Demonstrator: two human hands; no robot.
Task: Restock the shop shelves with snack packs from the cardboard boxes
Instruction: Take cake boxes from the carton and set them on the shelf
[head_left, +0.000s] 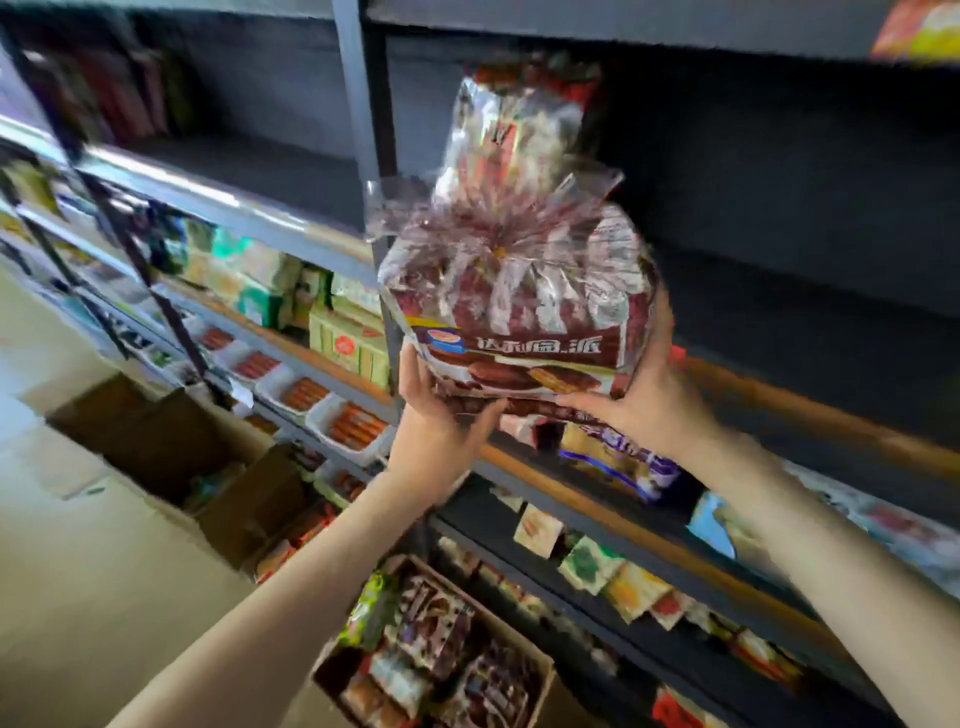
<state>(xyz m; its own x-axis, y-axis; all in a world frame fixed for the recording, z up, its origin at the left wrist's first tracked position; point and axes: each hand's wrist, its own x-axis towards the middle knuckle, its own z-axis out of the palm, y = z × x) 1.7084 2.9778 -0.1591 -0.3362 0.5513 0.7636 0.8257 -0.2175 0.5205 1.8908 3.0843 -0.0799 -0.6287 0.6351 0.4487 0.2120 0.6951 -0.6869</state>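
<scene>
Dark metal shelving, its upper bay bare behind the load, lower tiers stocked with assorted packets. Open cardboard box of snack packs on the floor at the foot of the shelving; a second cardboard box further left, flaps up. Raised at the mouth of the bare bay, above the shelf edge: a brown chocolate-pie bag, tied at the neck with a clear frill, and behind or above it a second foil pack, blurred, possibly carried with the first rather than already shelved. Left hand cupped beneath the bag's lower left corner, fingers curled up against its base. Right hand wrapped round the lower right corner, thumb across the bottom edge.

Best handled level: base first onto the shelf board, printed face kept outward, pushed back by the bottom rather than by the frill, grip eased only once the bag stands unaided.
</scene>
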